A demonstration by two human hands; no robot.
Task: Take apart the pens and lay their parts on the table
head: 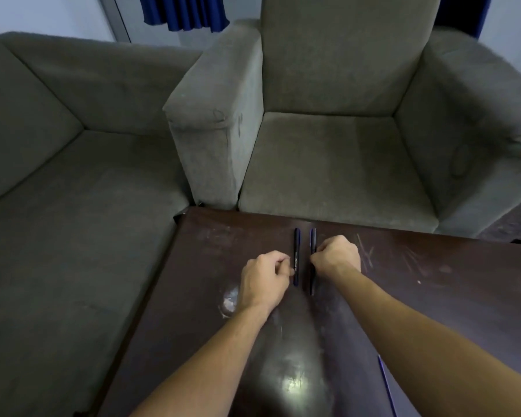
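Pens: we see left pen [296, 251] and right pen [313, 281] lying parallel near the far edge of the table [433, 281].
Left hand [265, 279]: fingers curled, tips against left pen; grip unconfirmed.
Right hand [337, 257]: fingers curled narrowly round right pen.
Risk: we judge a jerked pull could send round barrels rolling off the edge and scatter small parts.

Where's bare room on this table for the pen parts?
Bare: the scratched dark-brown wooden table right of the right hand, and its strip left of the left hand. Crowded: between the hands, where left dark pen and right dark pen lie.
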